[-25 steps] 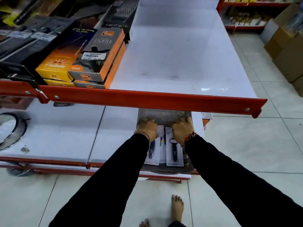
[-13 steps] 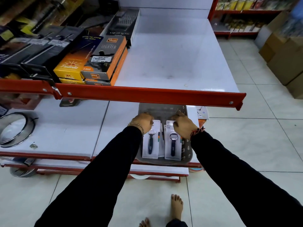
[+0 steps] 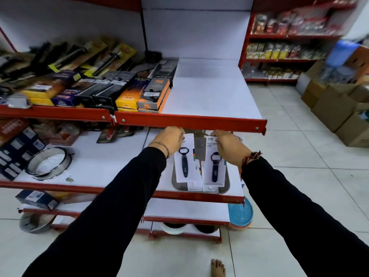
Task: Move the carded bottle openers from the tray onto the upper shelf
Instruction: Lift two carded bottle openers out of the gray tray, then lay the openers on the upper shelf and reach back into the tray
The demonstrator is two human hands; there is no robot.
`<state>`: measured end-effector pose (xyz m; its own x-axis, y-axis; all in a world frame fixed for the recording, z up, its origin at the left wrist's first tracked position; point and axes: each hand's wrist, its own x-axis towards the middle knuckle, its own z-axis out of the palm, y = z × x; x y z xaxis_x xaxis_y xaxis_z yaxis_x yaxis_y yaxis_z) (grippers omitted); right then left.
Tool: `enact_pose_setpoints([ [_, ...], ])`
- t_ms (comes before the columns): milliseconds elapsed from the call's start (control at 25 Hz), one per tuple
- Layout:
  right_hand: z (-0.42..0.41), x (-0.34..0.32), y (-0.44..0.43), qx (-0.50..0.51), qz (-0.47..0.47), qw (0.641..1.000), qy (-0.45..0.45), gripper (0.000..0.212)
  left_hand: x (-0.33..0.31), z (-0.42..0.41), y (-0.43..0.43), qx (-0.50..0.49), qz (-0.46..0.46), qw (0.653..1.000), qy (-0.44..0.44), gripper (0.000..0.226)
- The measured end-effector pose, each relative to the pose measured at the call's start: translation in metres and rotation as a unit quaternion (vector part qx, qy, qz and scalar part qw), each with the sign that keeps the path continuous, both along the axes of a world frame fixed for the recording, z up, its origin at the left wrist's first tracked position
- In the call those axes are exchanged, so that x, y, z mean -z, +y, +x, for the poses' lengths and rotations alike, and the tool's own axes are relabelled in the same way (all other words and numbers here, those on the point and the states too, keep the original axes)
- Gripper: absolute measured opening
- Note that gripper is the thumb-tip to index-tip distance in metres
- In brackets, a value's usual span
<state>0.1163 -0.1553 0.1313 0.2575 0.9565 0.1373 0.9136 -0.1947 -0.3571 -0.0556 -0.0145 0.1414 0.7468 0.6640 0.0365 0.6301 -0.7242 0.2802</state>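
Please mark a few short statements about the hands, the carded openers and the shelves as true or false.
1. Each hand, left and right, grips the top of a carded bottle opener. True.
2. The right part of the upper shelf is packed with boxes. False: it is bare; the boxes sit to the left.
3. More cards lie in the tray beneath the held ones. True.
4. The openers already lie on the upper shelf. False: they are below its red edge.

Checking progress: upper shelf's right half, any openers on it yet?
None yet. The upper shelf is bare white right of the boxes; both carded openers hang over the tray.
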Motion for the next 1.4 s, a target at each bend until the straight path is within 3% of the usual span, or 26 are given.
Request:
enact_pose_setpoints([
  [480, 0.019, -0.161, 0.042, 0.007, 0.158, 0.986, -0.061, 0.041, -0.165, 0.017, 0.033, -0.002, 0.137, 0.990, -0.029, 0.031],
  [680, 0.041, -0.188, 0.101, 0.027, 0.134, 0.990, -0.026, 0.039, -0.202, 0.047, 0.076, -0.046, 0.155, 0.987, 0.018, 0.032],
  [880, 0.062, -0.154, 0.150, 0.028, 0.019, 0.999, 0.017, 0.046, -0.175, 0.078, 0.110, -0.047, 0.119, 0.987, 0.093, 0.030],
  [1080, 0.087, -0.115, 0.178, 0.018, -0.070, 0.997, 0.017, 0.043, -0.130, 0.101, 0.132, -0.025, 0.070, 0.994, 0.076, 0.036],
  [1280, 0.092, -0.089, 0.179, 0.022, -0.086, 0.996, 0.011, 0.040, -0.092, 0.111, 0.130, -0.006, 0.051, 0.997, 0.062, 0.034],
  [1400, 0.087, -0.083, 0.172, 0.031, -0.078, 0.996, 0.001, 0.043, -0.082, 0.110, 0.126, -0.007, 0.074, 0.992, 0.103, 0.038],
])
